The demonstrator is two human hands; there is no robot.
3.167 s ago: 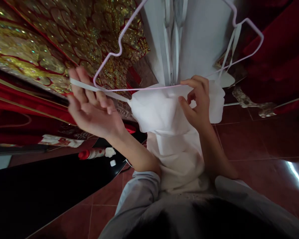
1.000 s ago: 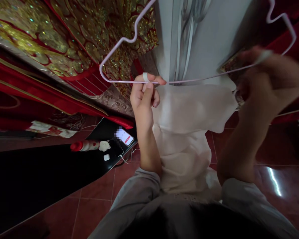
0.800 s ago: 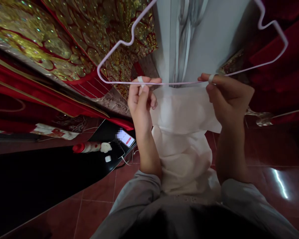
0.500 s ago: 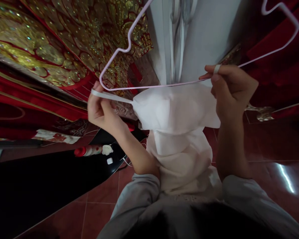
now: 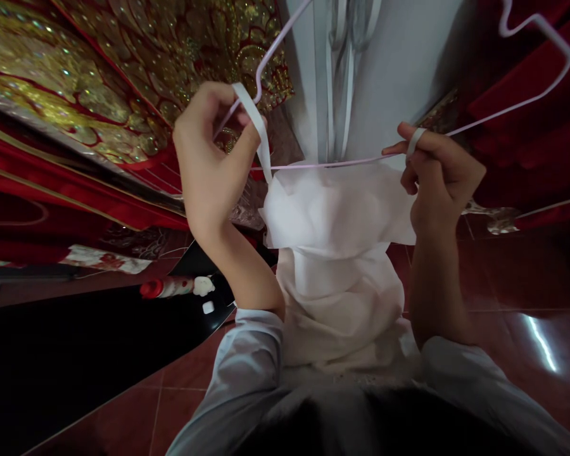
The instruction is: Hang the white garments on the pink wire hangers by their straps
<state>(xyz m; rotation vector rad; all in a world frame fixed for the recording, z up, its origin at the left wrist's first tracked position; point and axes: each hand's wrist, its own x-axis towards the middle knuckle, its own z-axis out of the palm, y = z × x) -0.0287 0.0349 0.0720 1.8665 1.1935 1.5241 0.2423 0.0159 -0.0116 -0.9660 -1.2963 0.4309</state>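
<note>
A pale pink wire hanger (image 5: 503,114) spans the upper part of the view, its lower bar running between my hands. Below the bar hangs a white garment (image 5: 337,209) with thin strap loops. My left hand (image 5: 213,145) pinches the left white strap (image 5: 260,126), which is stretched up from the garment's corner at the hanger's left shoulder notch. The hanger's left end is hidden behind these fingers. My right hand (image 5: 439,168) grips the lower bar, with the right white strap (image 5: 415,140) looped around its index finger.
Gold-sequined red garments (image 5: 99,88) hang at the left, and dark red cloth (image 5: 513,82) hangs at the right. On a black table (image 5: 99,354) lie a red-capped bottle (image 5: 164,288) and a small white case (image 5: 208,307). Grey-white straps (image 5: 337,82) hang in front of a pale surface.
My left hand has moved up and right, bringing the left strap from below the hanger's end up to the shoulder notch. The right hand has barely shifted.
</note>
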